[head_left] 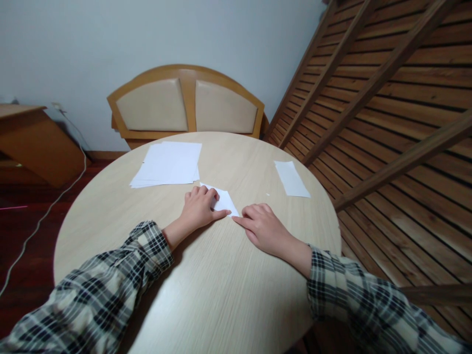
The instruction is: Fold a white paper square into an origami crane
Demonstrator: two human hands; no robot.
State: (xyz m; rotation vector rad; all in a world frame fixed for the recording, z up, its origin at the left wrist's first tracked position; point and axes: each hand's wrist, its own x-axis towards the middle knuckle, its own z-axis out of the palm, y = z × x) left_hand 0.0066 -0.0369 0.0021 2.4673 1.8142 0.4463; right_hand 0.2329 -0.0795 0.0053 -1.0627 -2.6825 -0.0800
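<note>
A small folded sheet of white paper (224, 200) lies on the round table, partly hidden under my left hand (201, 205). That hand is closed over the paper's left side, fingers bent and thumb stretched along its near edge. My right hand (263, 226) meets the near right corner of the paper, its index fingertip at that corner and the other fingers curled in. Whether the right thumb grips from below cannot be made out. The two hands are apart, with the paper's tip between them.
On the pale round table (221, 285), a stack of white paper sheets (169, 162) lies at the back left. A narrow white paper strip (292, 178) rests at the right, near a tiny scrap. Behind stands a padded headboard (191, 103); wooden slats (398, 123) lean at right.
</note>
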